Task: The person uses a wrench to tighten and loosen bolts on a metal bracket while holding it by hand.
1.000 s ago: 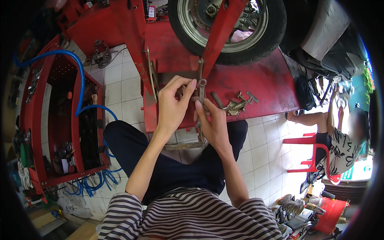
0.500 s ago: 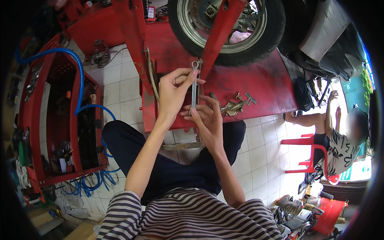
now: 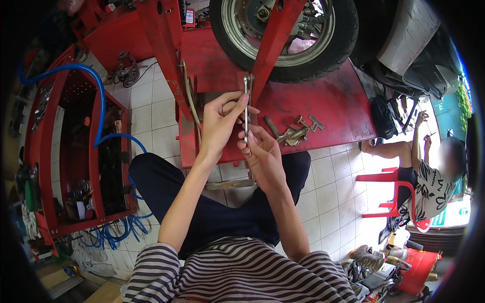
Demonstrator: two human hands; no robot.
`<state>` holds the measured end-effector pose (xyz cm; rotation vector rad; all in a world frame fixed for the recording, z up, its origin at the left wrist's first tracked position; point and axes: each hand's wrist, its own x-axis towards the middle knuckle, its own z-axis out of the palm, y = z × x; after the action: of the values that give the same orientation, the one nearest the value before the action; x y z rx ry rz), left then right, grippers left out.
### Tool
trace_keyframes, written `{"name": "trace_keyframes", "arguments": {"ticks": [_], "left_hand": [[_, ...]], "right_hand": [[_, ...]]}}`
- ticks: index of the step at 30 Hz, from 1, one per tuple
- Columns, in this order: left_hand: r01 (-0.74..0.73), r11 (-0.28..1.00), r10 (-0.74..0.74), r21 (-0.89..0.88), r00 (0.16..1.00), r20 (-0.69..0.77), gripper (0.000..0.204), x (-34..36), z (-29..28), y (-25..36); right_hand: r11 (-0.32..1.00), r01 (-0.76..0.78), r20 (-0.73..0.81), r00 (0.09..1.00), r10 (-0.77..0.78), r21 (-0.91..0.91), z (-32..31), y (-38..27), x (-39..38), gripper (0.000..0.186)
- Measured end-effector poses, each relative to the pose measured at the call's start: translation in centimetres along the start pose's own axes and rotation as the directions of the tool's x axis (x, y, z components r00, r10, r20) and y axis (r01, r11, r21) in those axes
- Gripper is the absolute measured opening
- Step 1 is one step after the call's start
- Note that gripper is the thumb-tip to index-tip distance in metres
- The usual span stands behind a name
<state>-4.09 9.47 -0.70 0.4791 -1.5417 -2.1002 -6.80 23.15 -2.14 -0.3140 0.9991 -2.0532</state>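
Observation:
A slim silver wrench is held between my two hands above the near edge of the red lift platform. It points away from me and is seen edge-on. My left hand pinches its upper half between thumb and fingers. Lower down, my right hand grips the near end with thumb and fingertips. Just right of my right hand, a brass-coloured metal part with screws lies on the platform, beside a short dark cylinder.
A motorcycle wheel stands on the platform behind a slanted red post. At left is a red tool cart with a blue hose. To the right, a person sits on a red plastic chair. Metal scrap is piled lower right.
The wrench has turned about its length, from its flat face showing to its thin edge. My right hand has rolled palm-up with it; my left hand keeps its pinch.

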Motion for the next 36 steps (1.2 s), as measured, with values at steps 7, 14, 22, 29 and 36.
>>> {"name": "trace_keyframes", "arguments": {"ticks": [7, 14, 22, 29, 36], "left_hand": [[-0.040, 0.999, 0.040, 0.028, 0.999, 0.001, 0.030, 0.5, 0.3, -0.1], [-0.099, 0.989, 0.100, 0.109, 0.995, -0.002, 0.025, 0.8, 0.1, 0.0], [-0.096, 0.967, 0.092, 0.238, 0.995, 0.029, 0.022, 0.5, 0.3, 0.9], [-0.185, 0.934, 0.169, 0.305, 0.982, 0.079, 0.019, 0.8, -0.1, 1.1], [-0.222, 0.905, 0.181, 0.362, 0.973, 0.144, 0.021, 1.1, -0.3, 1.5]], "right_hand": [[0.984, 0.010, 0.004, 1.000, -0.011, 0.178, 0.3, 0.6, 0.2, 0.022], [0.930, 0.031, 0.071, 0.996, -0.061, 0.366, 0.5, 1.4, 0.2, 0.028], [0.954, 0.101, -0.043, 0.995, -0.093, 0.282, 1.7, 2.3, 0.1, 0.032], [0.978, 0.107, -0.011, 0.994, -0.107, 0.179, 2.2, 1.9, 0.0, 0.028], [0.953, 0.224, 0.061, 0.974, -0.217, -0.205, 2.1, 1.0, 0.3, 0.021]]}}
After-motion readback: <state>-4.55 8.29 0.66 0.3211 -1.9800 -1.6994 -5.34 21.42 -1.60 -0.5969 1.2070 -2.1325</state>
